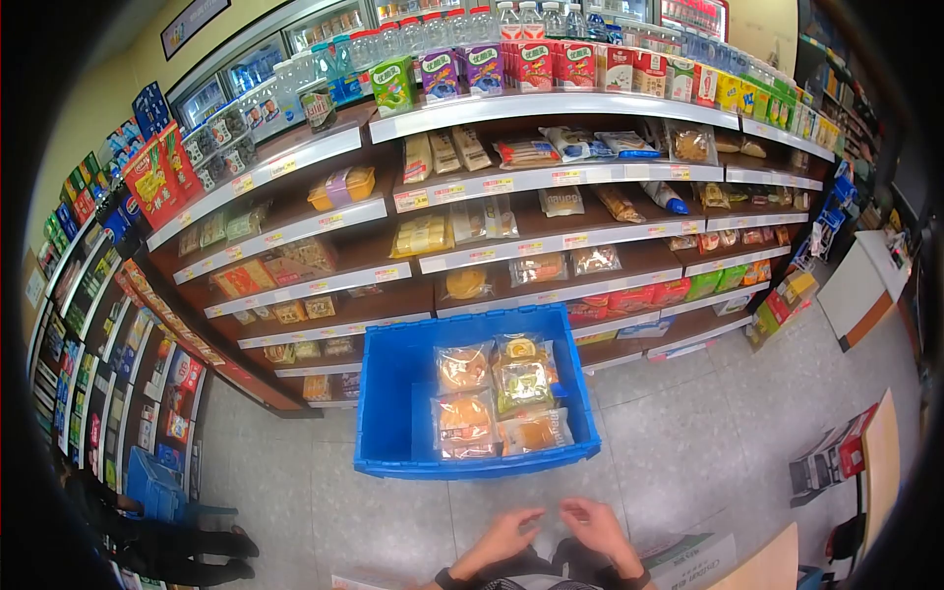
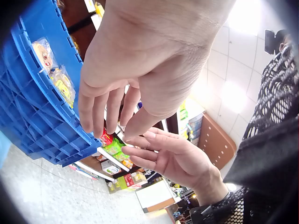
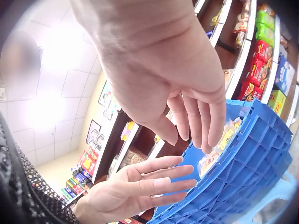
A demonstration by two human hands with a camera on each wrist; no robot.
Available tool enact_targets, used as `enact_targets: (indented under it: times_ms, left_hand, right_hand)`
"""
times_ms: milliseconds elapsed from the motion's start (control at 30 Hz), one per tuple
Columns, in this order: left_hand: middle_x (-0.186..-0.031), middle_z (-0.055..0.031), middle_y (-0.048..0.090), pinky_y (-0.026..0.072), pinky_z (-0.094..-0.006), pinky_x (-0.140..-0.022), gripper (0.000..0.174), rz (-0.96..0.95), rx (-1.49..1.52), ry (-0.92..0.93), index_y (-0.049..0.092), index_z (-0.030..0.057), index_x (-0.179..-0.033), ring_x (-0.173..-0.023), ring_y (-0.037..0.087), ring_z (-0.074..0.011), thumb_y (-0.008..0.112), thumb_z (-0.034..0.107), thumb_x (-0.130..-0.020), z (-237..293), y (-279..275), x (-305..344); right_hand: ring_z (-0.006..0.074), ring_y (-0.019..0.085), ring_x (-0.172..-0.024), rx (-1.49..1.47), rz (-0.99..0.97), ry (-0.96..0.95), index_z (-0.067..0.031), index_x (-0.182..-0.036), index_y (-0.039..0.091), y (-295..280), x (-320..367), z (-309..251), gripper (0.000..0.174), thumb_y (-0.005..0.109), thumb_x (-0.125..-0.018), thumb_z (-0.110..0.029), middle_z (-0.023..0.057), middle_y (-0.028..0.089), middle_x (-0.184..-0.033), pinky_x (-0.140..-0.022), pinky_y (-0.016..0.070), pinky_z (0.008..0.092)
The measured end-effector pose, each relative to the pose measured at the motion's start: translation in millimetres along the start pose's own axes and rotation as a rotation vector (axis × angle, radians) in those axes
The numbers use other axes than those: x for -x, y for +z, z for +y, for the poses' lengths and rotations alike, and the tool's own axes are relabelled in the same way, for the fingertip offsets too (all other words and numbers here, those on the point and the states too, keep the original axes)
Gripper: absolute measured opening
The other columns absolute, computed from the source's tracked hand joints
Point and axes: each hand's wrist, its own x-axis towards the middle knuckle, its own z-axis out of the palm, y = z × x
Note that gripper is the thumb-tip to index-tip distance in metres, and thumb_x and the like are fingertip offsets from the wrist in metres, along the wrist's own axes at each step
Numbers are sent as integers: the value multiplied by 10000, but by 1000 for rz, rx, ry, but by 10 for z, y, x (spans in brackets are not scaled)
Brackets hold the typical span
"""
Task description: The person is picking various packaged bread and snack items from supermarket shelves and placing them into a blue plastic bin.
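Both hands hover in front of the person's body, just on the near side of a blue plastic crate (image 1: 393,462). The left hand (image 1: 509,534) holds nothing, its fingers loosely bent toward the other hand. Facing it, the right hand (image 1: 593,528) is likewise bare, with relaxed fingers; a small gap separates the two in the head view. Inside the crate, on its right side, lie several bagged breads, among them a round bun (image 1: 463,368), a greenish pack (image 1: 523,385) and a brown loaf (image 1: 537,433). The left part of the crate shows its bare blue floor.
Behind the crate stands a tiered shelf (image 1: 551,251) with packaged bread, drink cartons (image 1: 484,71) and bottles. Another blue basket (image 1: 155,482) is at lower left, beside a person's dark-clothed legs (image 1: 187,551). A light-blue stool (image 3: 268,200) shows under the crate. Wooden-topped furniture (image 1: 878,472) stands at right.
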Motion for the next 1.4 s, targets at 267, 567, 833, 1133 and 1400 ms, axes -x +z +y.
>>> enact_targets:
  times_ms: [267, 567, 833, 1133, 1400]
  left_hand:
    - [-1184, -178, 626, 502, -372, -896, 421, -27, -34, 18, 581, 82, -1267, -1018, 631, -302, 638, 141, -854, 102, 262, -164]
    - [-1213, -157, 620, 495, -393, -911, 433, -62, -126, -57, 572, 117, -1281, -1067, 621, -324, 617, 161, -853, 419, 556, -367]
    - [-1218, -179, 613, 483, -393, -932, 423, -35, -104, -26, 572, 68, -1272, -1076, 616, -325, 615, 136, -857, 579, 903, -527]
    - [-1111, -182, 637, 502, -360, -862, 427, 32, -56, -103, 581, 87, -1265, -998, 632, -295, 659, 113, -846, 511, 1129, -568]
    - [-1204, -151, 626, 496, -353, -899, 434, 29, -84, -100, 553, 55, -1286, -1069, 624, -264, 643, 117, -865, 398, 743, -882]
  right_hand:
    - [211, 694, -908, -30, 6, -15, 24, -1105, 642, -282, 13, 130, 272, 665, -874, -118, 152, 703, -998, -806, 549, 303]
    - [209, 696, -905, -36, 11, -10, 22, -1096, 644, -690, 13, 257, 260, 662, -873, -110, 148, 705, -987, -801, 551, 301]
    - [234, 700, -912, -35, -14, -41, 15, -1098, 646, -1053, 2, 450, 278, 665, -862, -131, 163, 704, -993, -795, 553, 316]
    - [217, 699, -904, -101, -90, -68, 30, -1088, 640, -1270, -166, 729, 262, 649, -877, -126, 155, 704, -985, -794, 555, 312]
    - [202, 696, -899, -113, -119, -26, 39, -1095, 636, -1236, -507, 604, 265, 654, -874, -106, 157, 702, -980, -792, 555, 298]
